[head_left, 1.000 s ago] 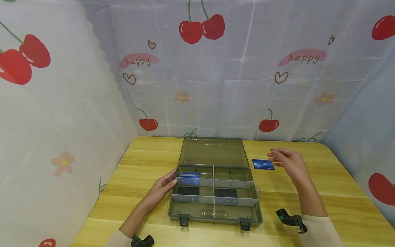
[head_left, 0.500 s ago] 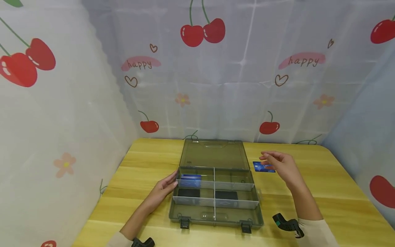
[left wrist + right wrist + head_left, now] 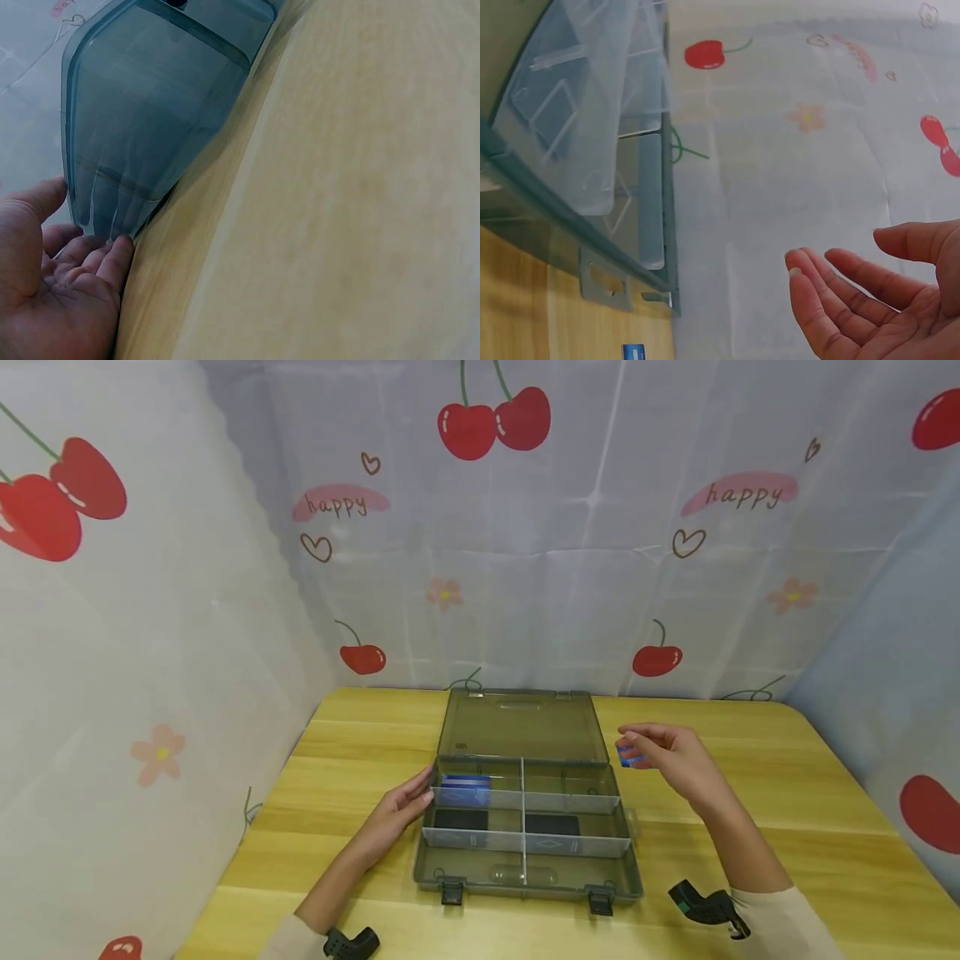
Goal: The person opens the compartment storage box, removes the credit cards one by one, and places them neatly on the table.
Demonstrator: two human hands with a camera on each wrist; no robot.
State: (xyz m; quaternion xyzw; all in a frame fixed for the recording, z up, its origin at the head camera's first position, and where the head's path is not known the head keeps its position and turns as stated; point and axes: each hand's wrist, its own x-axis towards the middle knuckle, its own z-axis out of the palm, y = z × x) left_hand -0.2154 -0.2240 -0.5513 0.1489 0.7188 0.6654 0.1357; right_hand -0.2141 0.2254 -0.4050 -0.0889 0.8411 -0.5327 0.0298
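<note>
The right hand [image 3: 675, 766] holds nothing, its loose fingers partly hiding a blue card [image 3: 626, 761] behind them (cut off in the right wrist view; contact can't be made out). The left hand [image 3: 392, 814] rests relaxed fingers against the box [image 3: 532, 891] to its right.

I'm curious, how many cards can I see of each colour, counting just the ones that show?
Blue cards: 2 (one in the box, one by the right hand)
Black cards: 2 (both in the box's middle row)
Total: 4
Whether more lie hidden underneath, I can't tell.
</note>
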